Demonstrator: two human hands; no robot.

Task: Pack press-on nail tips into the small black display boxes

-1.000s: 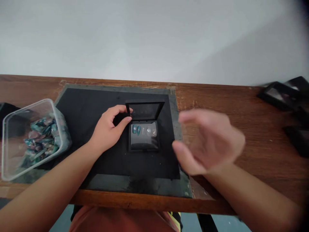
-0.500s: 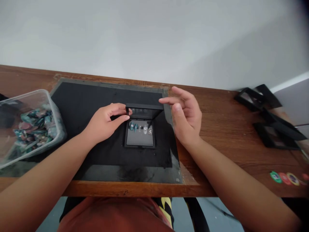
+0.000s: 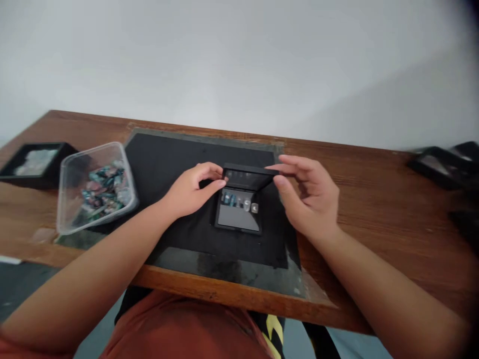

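Observation:
A small black display case [image 3: 239, 219] lies on the dark mat with its windowed lid [image 3: 249, 174] tilted up. Inside, along the back of its grey base, runs a row of several small teal and clear pieces [image 3: 247, 205] that look like false nails. My left hand [image 3: 196, 189] pinches the lid's left edge between thumb and fingers. At the lid's right corner, my right hand [image 3: 312, 194] has its thumb in front and its forefinger behind, closed on the edge. The other right fingers are loosely curled.
Left of the mat [image 3: 179, 149], a clear plastic tub [image 3: 63, 199] holds many small teal and pink packets. Beyond it stands a black box [image 3: 48, 174] with pale contents. More black cases [image 3: 436, 167] lie at the right on the wooden table [image 3: 374, 199].
My right hand has come in from beside the case and taken the lid's right corner. My left hand stays on the lid's left edge. The view has swung left.

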